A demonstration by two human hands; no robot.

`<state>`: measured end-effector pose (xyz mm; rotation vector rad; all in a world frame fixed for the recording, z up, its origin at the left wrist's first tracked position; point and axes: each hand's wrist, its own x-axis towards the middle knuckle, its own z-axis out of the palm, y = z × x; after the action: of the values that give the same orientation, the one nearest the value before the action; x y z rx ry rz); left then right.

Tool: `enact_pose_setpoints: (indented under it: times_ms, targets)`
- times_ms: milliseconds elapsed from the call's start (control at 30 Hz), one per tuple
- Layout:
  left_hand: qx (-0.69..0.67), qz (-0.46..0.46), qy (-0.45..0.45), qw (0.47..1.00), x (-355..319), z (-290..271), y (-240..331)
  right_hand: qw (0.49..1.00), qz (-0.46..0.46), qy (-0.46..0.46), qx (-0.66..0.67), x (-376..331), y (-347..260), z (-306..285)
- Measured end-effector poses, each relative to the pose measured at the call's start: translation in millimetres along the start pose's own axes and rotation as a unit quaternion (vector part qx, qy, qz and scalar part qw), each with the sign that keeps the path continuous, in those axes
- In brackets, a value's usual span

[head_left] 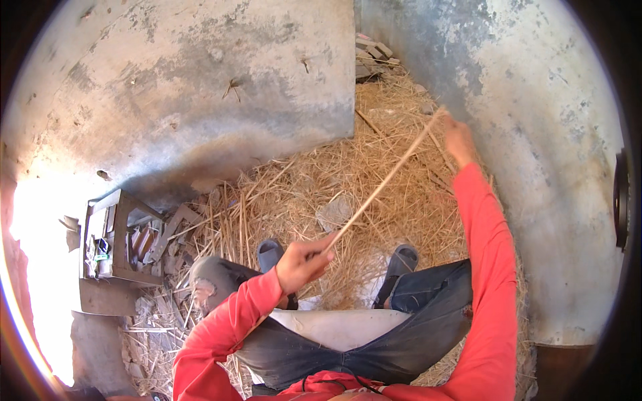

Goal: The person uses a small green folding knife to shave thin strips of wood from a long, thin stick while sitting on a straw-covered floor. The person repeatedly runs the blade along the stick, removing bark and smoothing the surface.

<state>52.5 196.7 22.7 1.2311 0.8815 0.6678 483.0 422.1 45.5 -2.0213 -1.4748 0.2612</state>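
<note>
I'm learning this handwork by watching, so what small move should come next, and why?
Probably ease the right hand back toward the left hand: the right arm reaches far forward, and the long straw-coloured strand slants between both hands, above loose straw.

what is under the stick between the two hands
Loose straw shows below the stick. Ground beneath the straw cannot be seen, nor whatever the left hand covers.

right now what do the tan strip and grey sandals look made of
Strip: probably dry plant fibre or wood, uncoated, going by its pale, straw-like colour. Sandals: likely rubber or foam, matte, judging by their smooth, dull grey surface.
</note>
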Motion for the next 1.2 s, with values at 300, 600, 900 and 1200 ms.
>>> enact_pose_setpoints:
  times_ms: [300,600,900,1200]
  targets:
    - [-0.21,-0.005,0.036,0.977,-19.6,-45.4,-3.3,0.996,-0.074,0.043,0.004,-19.5,12.0,-12.4]
    - [-0.215,0.052,0.031,0.975,2.7,-29.2,23.5,0.904,-0.157,-0.271,0.291,-140.5,-162.7,17.2]
    - [-0.141,0.062,-0.004,0.988,14.0,-15.2,20.8,0.816,0.027,-0.249,0.521,-121.4,-169.1,34.4]
    - [-0.077,-0.018,-0.008,0.997,3.6,-26.9,-2.8,0.927,-0.109,-0.145,0.328,-98.5,-122.6,7.0]
